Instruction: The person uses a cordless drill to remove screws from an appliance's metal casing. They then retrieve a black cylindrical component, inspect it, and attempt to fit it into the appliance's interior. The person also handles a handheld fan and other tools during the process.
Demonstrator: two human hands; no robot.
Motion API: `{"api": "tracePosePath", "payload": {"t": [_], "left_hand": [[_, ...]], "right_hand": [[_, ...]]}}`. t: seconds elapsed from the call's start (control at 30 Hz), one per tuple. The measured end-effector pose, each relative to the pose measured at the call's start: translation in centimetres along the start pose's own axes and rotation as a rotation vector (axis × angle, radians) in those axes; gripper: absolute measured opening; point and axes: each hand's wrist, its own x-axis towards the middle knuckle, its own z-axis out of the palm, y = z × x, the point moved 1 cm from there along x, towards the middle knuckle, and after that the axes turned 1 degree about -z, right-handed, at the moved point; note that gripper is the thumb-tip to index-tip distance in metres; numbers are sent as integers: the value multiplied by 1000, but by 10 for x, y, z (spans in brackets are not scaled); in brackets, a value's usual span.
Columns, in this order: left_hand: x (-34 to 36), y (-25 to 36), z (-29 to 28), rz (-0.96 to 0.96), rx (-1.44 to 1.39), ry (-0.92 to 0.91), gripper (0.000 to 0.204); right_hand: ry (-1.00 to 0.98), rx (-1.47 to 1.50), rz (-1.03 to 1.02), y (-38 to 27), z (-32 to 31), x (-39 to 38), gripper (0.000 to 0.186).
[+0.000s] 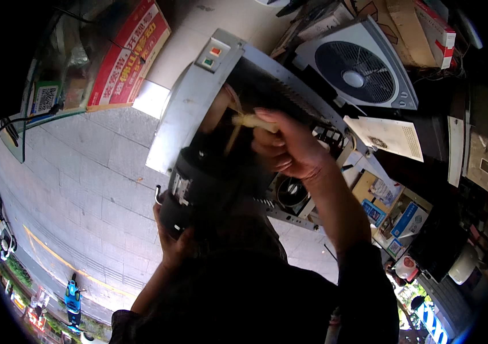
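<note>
A grey metal machine [192,94] stands opened up in front of me, with red and green push buttons on its top panel. A black, motor-like cylinder [176,213] with a pale label is at its near left side. My left hand [176,243] is wrapped round the cylinder's lower end; some fingers are hidden behind it. Over the machine's dark opening, my right hand [289,146] is closed on a small pale brush [255,121]. The brush end points left and is blurred. Shadow hides most of the machine's inside, though a round part [291,190] shows below my right wrist.
A grey box fan [354,71] lies beyond the machine at the right, near cardboard [410,34]. A cream panel [384,137] and an open carton of small boxes [396,221] are to the right. A glass case [63,97] with a red poster [126,54] stands far left.
</note>
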Motion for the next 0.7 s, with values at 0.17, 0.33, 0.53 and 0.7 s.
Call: {"api": "tracePosePath", "payload": {"t": [0.17,0.33,0.53,0.7], "left_hand": [[-5,3,9,63,65,-30,109],[-9,20,18,-55,-35,-110,104],[-31,-6,21,-37,-129,-211,96],[-34,20,59,-6,-114,-483,80]], "right_hand": [[64,120,-137,-15,30,21,62],[185,-128,-206,-4,33,1,60],[589,-1045,-543,103,40,-49,52],[608,-1162,-444,116,58,-62,103]]}}
